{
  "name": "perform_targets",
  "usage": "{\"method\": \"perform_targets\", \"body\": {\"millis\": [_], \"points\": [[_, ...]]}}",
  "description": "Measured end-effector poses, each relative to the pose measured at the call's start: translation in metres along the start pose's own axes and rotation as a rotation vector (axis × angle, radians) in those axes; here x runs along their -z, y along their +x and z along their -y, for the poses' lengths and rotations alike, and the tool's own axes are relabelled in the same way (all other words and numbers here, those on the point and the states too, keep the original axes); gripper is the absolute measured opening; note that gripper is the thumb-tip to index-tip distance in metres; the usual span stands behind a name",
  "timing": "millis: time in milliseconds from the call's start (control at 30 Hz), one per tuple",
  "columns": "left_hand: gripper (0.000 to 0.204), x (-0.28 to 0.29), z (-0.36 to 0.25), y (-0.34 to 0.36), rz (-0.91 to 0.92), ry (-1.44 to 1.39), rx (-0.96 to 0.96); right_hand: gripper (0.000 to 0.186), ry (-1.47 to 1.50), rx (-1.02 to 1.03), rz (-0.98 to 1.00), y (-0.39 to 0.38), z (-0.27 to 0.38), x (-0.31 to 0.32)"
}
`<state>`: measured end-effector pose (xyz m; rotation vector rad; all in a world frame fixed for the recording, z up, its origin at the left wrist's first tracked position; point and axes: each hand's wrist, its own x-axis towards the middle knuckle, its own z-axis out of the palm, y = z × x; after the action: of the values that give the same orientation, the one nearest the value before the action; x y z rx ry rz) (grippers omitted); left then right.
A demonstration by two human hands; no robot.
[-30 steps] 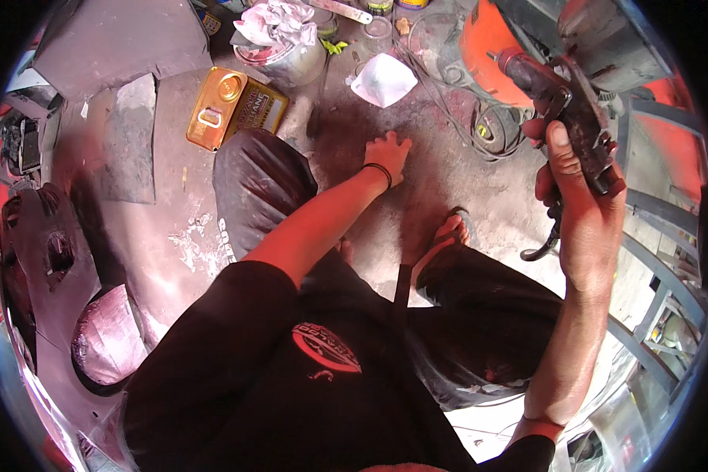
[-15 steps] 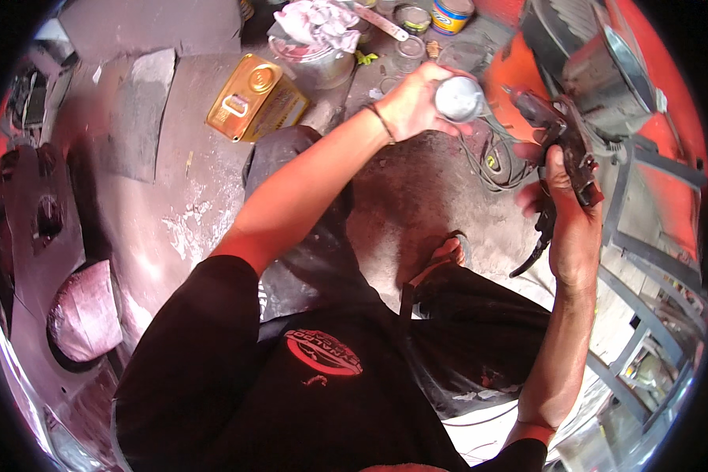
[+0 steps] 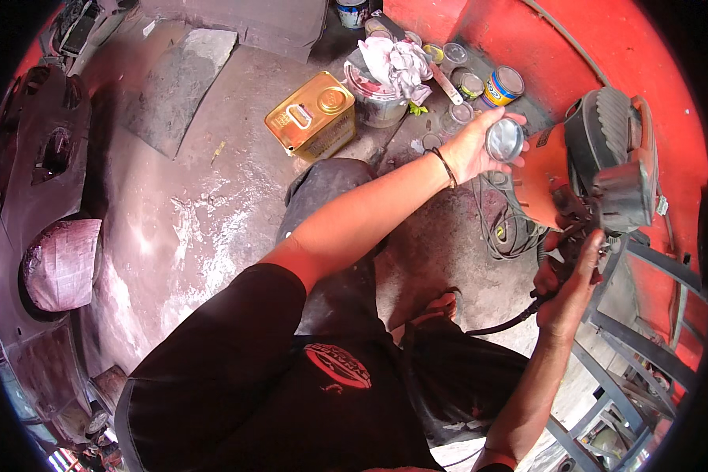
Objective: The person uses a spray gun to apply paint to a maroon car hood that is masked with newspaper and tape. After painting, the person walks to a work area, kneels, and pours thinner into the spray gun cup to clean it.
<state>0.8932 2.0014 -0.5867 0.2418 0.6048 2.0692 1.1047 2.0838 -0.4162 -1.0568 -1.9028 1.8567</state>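
My left hand (image 3: 478, 151) is closed round a small round cup (image 3: 504, 140) that looks greyish inside; whether it holds liquid I cannot tell. To the right, my right hand (image 3: 572, 287) grips a dark spray gun (image 3: 572, 244). A grey metal cup (image 3: 625, 197) sits on the upper right of the gun, apparently fixed to it. From the gun's lower end a black hose (image 3: 502, 325) runs left. The small cup and the gun are apart. Some of my right fingers are hidden behind the gun.
A gold rectangular can (image 3: 322, 145) stands beside a bucket (image 3: 381, 112) topped with a crumpled cloth (image 3: 397, 67). A blue-and-yellow tin (image 3: 502, 86) stands beyond. An orange machine (image 3: 539, 177) and coiled cable (image 3: 499, 228) lie near my hands; a metal frame (image 3: 645, 338) is at right.
Both hands have shifted right and down in the picture as the view moved. The spray gun and its cup have turned, and its hose now points left. The small cup stays in my left hand.
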Motion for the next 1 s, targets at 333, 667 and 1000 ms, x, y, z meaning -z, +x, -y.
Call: {"method": "perform_targets", "body": {"millis": [333,667,1000], "points": [[0.067,0.02,0.005,0.001,-0.16,0.15,0.015,0.052,-0.165,-0.114,0.068,0.014,-0.019,-0.012],[0.075,0.032,0.001,-0.004,-0.258,0.327,0.044,0.044,-0.324,0.043,0.023,0.029,-0.032,-0.007],[0.083,0.035,0.003,-0.003,-0.237,0.396,0.008,0.047,-0.481,0.047,0.084,0.018,-0.017,-0.006]]}}
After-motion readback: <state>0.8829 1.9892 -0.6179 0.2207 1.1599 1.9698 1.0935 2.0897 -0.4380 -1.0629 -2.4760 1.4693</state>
